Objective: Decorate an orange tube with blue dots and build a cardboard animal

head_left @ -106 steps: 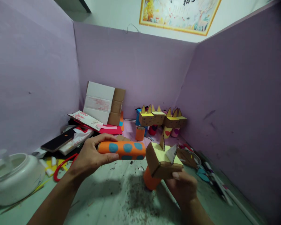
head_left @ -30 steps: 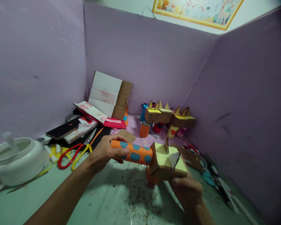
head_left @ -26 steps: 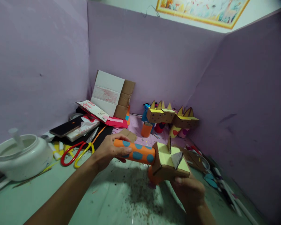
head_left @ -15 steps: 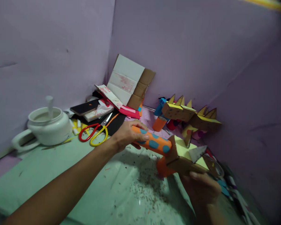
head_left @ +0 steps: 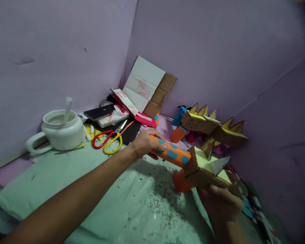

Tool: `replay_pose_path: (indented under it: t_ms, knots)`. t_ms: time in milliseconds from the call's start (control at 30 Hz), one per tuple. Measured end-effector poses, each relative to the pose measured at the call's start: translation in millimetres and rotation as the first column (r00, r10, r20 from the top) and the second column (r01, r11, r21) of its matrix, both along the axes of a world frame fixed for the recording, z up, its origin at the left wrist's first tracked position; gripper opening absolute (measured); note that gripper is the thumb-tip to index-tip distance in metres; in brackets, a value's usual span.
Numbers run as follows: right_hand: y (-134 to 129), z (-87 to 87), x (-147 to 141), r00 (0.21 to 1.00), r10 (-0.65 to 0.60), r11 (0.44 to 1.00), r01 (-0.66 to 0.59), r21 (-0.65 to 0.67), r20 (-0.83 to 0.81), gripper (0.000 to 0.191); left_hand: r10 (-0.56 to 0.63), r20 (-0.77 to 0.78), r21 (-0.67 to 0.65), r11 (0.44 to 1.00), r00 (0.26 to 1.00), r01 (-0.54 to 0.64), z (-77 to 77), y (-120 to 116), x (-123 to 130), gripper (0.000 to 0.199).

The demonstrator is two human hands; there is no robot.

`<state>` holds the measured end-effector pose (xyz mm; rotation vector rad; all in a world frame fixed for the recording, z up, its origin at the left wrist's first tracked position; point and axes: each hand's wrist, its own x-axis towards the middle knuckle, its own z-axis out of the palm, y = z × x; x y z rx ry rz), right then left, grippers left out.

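Note:
My left hand [head_left: 148, 145] is wrapped round an orange paper tube [head_left: 176, 154] with blue spots. The tube's far end meets the side of a small cardboard box [head_left: 207, 169] that has a pale yellow top and pointed spikes; whether it is fixed there I cannot tell. Closed on the box's lower right side is my right hand [head_left: 223, 203], slightly blurred. Below the box shows an orange roll [head_left: 183, 181], partly hidden; I cannot tell whether it is joined to the box.
Red-and-yellow scissors [head_left: 113, 139], a phone [head_left: 98, 112] and a white pot [head_left: 63, 132] stand left. Folded cardboard [head_left: 147, 86] leans on the wall. Spiked cardboard pieces [head_left: 200, 122] sit behind at right, near another orange tube [head_left: 178, 134]. Scraps litter the green cloth [head_left: 112, 206].
The whole view has shifted, so everything appears a little further right. Both hands keep the same hold on the spotted tube and the box.

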<state>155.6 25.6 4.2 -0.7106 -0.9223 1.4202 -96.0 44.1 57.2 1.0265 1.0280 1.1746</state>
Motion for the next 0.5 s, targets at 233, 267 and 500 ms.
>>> replay_pose_path:
  t_ms: [233, 267, 500]
  knots:
    - [-0.6, 5.5, -6.6, 0.999, -0.049, 0.999, 0.049, 0.004, -0.016, 0.056, -0.005, -0.012, 0.023, 1.000, 1.000, 0.005, -1.5, 0.2, 0.3, 0.036]
    - [-0.9, 6.0, -7.0, 0.998, -0.053, 0.999, 0.053, 0.006, -0.020, 0.055, -0.004, -0.012, 0.022, 1.000, 1.000, 0.004, -1.4, 0.3, 0.4, 0.036]
    - [2.8, -0.4, -2.9, 0.999, -0.044, 0.995, 0.045, 0.088, -0.013, 0.052, 0.008, -0.009, 0.008, 1.000, 1.000, -0.008, 0.6, 1.5, -0.8, 0.035]
